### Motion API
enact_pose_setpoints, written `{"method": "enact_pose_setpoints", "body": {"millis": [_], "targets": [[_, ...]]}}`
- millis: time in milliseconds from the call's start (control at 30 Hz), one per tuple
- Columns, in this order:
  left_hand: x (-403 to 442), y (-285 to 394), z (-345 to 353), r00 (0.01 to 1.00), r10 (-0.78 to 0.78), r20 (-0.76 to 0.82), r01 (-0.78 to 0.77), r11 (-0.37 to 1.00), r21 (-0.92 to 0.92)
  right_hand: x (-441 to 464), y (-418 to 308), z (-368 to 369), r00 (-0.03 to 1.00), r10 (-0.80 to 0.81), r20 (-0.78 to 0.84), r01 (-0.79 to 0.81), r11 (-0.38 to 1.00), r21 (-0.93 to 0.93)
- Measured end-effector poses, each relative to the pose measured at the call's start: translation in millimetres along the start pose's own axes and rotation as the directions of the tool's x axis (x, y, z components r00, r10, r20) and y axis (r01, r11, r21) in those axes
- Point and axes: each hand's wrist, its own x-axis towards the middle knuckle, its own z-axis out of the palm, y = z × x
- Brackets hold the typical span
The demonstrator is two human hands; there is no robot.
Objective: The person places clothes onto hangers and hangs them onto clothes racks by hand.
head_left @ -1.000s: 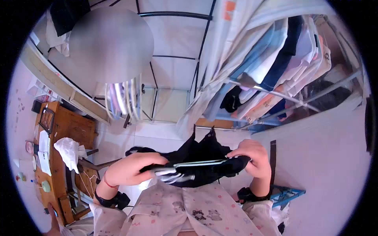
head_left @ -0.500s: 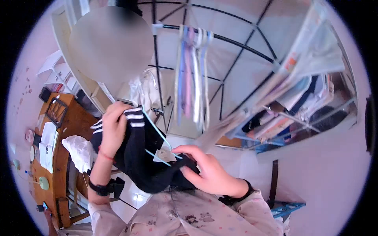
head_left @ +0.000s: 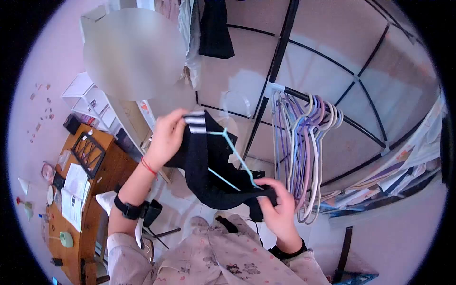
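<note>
A black garment (head_left: 197, 173) with white stripes on its shoulder hangs between my hands in front of my body. Up at the striped shoulder, my left hand (head_left: 167, 137) is closed on the cloth. My right hand (head_left: 279, 206) pinches the other side, thumb and fingers closed around the black fabric at one end of a hanger. That pale blue-green hanger (head_left: 241, 159) lies within the garment's neck opening, its far arm reaching towards the striped shoulder. Folds of cloth hide parts of its lower bar and both ends.
Several pastel hangers (head_left: 308, 152) hang on a black rack bar (head_left: 351, 116) to the right. Dark clothing (head_left: 216, 33) hangs at the back. On the left stands a wooden desk (head_left: 107, 166) with an open book (head_left: 73, 202). Clothes line a shelf (head_left: 380, 185) at far right.
The view has turned, and the hanging hangers now appear lower and nearer on the right. Both hands still hold the garment, now stretched more widely, with more of its hanger showing.
</note>
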Motion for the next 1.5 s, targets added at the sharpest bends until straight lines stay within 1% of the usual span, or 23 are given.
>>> {"method": "enact_pose_setpoints", "body": {"millis": [100, 167, 233, 300, 333, 433, 500, 533, 567, 600, 700, 833, 900, 967, 1033, 1100, 1167, 1233, 1300, 1333, 1367, 1433, 1500], "targets": [[31.0, -21.9, 6.9, 0.999, -0.023, 0.035, 0.028, 0.988, -0.151, 6.7, -9.2, 1.2, 0.988, -0.072, -0.138, 0.064, 0.996, -0.057], [46.2, -26.7, 9.2, 0.997, 0.059, 0.059, -0.039, 0.952, -0.303, 13.0, -19.6, 4.4, 0.953, -0.188, -0.238, 0.127, 0.96, -0.251], [54.3, -31.7, 9.5, 0.987, 0.01, 0.162, 0.062, 0.898, -0.435, 18.1, -22.8, 5.1, 0.936, -0.179, -0.302, 0.082, 0.948, -0.308], [61.5, -27.5, 9.8, 0.979, 0.109, 0.169, -0.006, 0.855, -0.519, 18.0, -24.0, 3.6, 0.866, -0.273, -0.418, 0.087, 0.907, -0.411], [65.4, -29.3, 4.5, 0.96, 0.06, 0.273, 0.107, 0.824, -0.556, 18.1, -26.7, 6.8, 0.821, -0.251, -0.512, 0.04, 0.921, -0.388], [80.4, -52.0, -3.0, 0.913, 0.27, 0.305, -0.122, 0.896, -0.427, 23.2, -31.6, -5.2, 0.552, -0.4, -0.732, 0.051, 0.892, -0.449], [88.1, -60.6, -4.9, 0.878, 0.245, 0.411, -0.037, 0.891, -0.452, 34.6, -39.6, -3.0, 0.384, -0.363, -0.849, 0.25, 0.926, -0.283], [86.3, -63.5, 0.9, 0.888, 0.247, 0.388, -0.011, 0.855, -0.519, 37.7, -44.0, 0.6, 0.418, -0.367, -0.831, 0.201, 0.929, -0.309], [83.1, -66.6, 5.8, 0.901, 0.239, 0.363, 0.016, 0.816, -0.577, 35.4, -44.7, -1.7, 0.599, -0.412, -0.686, -0.029, 0.846, -0.533], [82.7, -71.1, 10.9, 0.894, 0.247, 0.373, 0.02, 0.811, -0.585, 47.8, -59.3, 11.7, 0.787, -0.263, -0.557, -0.082, 0.851, -0.518], [85.3, -82.2, 22.6, 0.918, 0.344, 0.197, -0.177, 0.801, -0.572, 69.0, -57.7, 32.5, 0.958, -0.032, -0.284, -0.14, 0.813, -0.565], [91.6, -93.7, 25.0, 0.929, 0.324, 0.18, -0.136, 0.75, -0.647, 80.9, -54.6, 38.2, 0.934, 0.03, -0.355, -0.238, 0.795, -0.559], [96.0, -90.6, 16.0, 0.891, 0.371, 0.261, -0.176, 0.812, -0.556, 89.6, -54.8, 40.8, 0.975, -0.071, -0.212, -0.089, 0.746, -0.66], [97.7, -80.6, 10.0, 0.899, 0.361, 0.248, -0.169, 0.809, -0.562, 96.2, -50.7, 49.1, 0.972, -0.109, -0.206, -0.064, 0.726, -0.685], [105.8, -79.5, 4.9, 0.729, 0.607, 0.315, -0.438, 0.768, -0.467, 99.3, -40.2, 46.2, 0.989, -0.028, -0.143, -0.092, 0.638, -0.765], [111.7, -80.6, 2.8, 0.75, 0.58, 0.319, -0.412, 0.786, -0.461, 103.0, -39.4, 47.1, 0.982, -0.101, -0.161, -0.055, 0.66, -0.749], [118.7, -81.5, 0.6, 0.963, 0.259, 0.069, -0.199, 0.864, -0.461, 101.3, -46.6, 41.9, 0.993, -0.015, -0.12, -0.089, 0.583, -0.808], [129.5, -76.0, -5.4, 0.99, 0.143, 0.016, -0.118, 0.873, -0.473, 100.6, -45.9, 40.1, 0.99, -0.041, -0.136, -0.089, 0.567, -0.819], [129.1, -68.6, -8.6, 0.788, 0.311, 0.531, -0.229, 0.949, -0.216, 100.2, -46.8, 38.4, 0.995, -0.033, -0.097, -0.059, 0.584, -0.809], [130.0, -74.9, -7.1, 0.702, 0.333, 0.629, -0.191, 0.94, -0.283, 99.9, -44.0, 39.7, 0.994, -0.034, -0.099, -0.06, 0.587, -0.807], [129.2, -80.3, -2.8, 0.698, 0.337, 0.632, -0.195, 0.938, -0.285, 98.6, -37.6, 41.0, 0.994, -0.035, -0.107, -0.066, 0.588, -0.806], [123.7, -87.7, 4.2, 0.806, 0.24, 0.542, 0.072, 0.868, -0.492, 93.1, -21.9, 45.2, 0.987, -0.044, -0.155, -0.092, 0.635, -0.767], [116.8, -86.6, 9.9, 0.67, 0.38, 0.638, -0.064, 0.886, -0.46, 91.0, -16.9, 46.5, 0.989, 0.006, -0.145, -0.116, 0.629, -0.768]]}}
